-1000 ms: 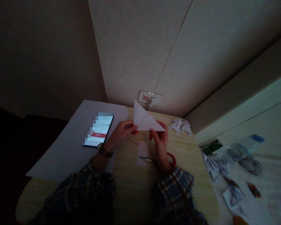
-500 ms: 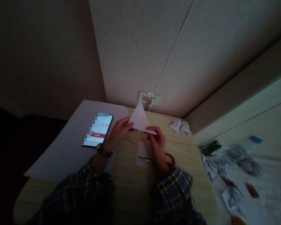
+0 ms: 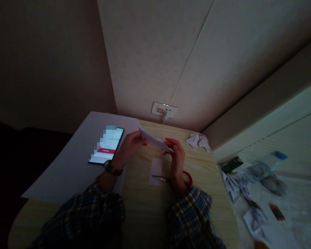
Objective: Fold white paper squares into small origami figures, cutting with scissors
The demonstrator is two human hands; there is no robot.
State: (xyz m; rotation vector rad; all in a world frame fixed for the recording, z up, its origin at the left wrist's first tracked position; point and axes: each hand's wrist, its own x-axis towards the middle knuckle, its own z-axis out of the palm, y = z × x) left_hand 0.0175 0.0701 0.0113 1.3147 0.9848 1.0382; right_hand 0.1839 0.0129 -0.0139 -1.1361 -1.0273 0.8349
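A folded white paper (image 3: 153, 139) is held above the table, tilted so that it shows as a narrow slanted shape. My left hand (image 3: 129, 148) pinches its left end between thumb and fingers. At the right corner, my right hand (image 3: 177, 157) curls thumb and fingers around the paper, partly hiding that end. Beneath the hands lies a small white paper rectangle (image 3: 157, 166). Scissors with red handles (image 3: 189, 178) rest with their blades across it, partly covered by my right wrist.
Large white sheets (image 3: 67, 166) cover the table's left side, with a lit phone (image 3: 106, 150) on top. Folded paper figures (image 3: 193, 140) sit at the back right of the wooden table (image 3: 145, 211). A wall socket (image 3: 164, 109) holds a plug. Papers and a bottle (image 3: 264, 167) lie beyond the right edge.
The paper has tipped from an upright triangle, its peak swinging down and left, to a narrow slanted shape. My right fingers have loosened and spread a little at its right corner.
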